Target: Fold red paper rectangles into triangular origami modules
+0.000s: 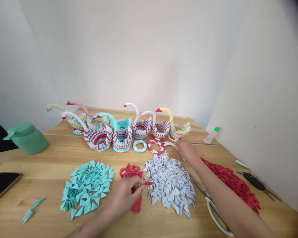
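My left hand (127,191) pinches a small folded red paper piece (148,183) between thumb and fingertips. Right below it lie a little heap of red folded pieces (131,170) and a flat red paper strip (136,205). Farther back, my right hand (187,149) closes its fingers on a white paper swan neck (169,144) with a red beak end; the hand hides part of it. Beside that are a red-and-white paper ring (156,146) and a teal-and-white paper ring (139,146). A large pile of white folded triangles (171,185) lies between my arms.
Several finished paper swans (98,137) stand along the back. Teal triangles (88,188) are heaped on the left, red triangles (232,183) on the right. Scissors (213,208) lie beneath my right forearm. A green pot (27,138), phone (3,185) and black-handled tool (255,182) sit near the sides.
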`<state>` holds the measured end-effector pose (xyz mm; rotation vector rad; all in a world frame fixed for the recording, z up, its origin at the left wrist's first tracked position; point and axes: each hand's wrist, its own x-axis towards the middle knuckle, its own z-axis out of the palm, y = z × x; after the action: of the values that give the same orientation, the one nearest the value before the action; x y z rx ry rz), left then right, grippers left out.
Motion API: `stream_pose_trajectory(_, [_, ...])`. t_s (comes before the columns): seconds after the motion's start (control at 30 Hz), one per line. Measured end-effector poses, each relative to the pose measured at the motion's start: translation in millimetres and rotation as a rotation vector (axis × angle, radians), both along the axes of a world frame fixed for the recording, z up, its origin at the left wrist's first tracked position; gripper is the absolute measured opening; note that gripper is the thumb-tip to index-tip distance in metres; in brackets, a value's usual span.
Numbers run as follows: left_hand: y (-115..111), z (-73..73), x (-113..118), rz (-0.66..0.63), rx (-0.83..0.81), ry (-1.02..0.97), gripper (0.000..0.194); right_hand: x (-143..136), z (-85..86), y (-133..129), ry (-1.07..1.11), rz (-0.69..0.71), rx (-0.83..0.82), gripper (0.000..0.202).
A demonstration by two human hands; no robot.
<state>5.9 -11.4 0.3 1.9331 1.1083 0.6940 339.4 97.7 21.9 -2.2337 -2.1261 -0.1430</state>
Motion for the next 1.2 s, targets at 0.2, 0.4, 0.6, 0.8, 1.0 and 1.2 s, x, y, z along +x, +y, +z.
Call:
stream_pose_trajectory(0.2, [0,3.4,0,-0.006,0.008,-0.023,0.018,-54,4.9,3,-0.001,0.273,0.011,0.023])
stream_pose_trajectory(0.4, [0,4.6,-3,0.010,0.037,-0.038,0.018,-82,6.1,2,-0.038,0.365,-0.003,0.025])
stream_pose_trajectory(0.6, [0,5.0,-2,0.003,0.017,-0.058,0.017,-92,3.8,9,-0.079,0.340,-0.028,0.027])
stream_pose_trajectory(0.8, [0,6.2,-2,-0.005,0.009,-0.082,0.015,-106,6.9,15,-0.080,0.339,0.003,0.026])
stream_pose_trajectory(1.0, [-1,2.5,-2,0.010,0.019,-0.098,0.014,-134,7.4,17,-0.082,0.481,0.035,0.030])
stream_pose_trajectory(1.2, [-1,5.0,-2,0.011,0.036,-0.082,0.014,-149,-1.5,25,-0.112,0.576,-0.002,0.026])
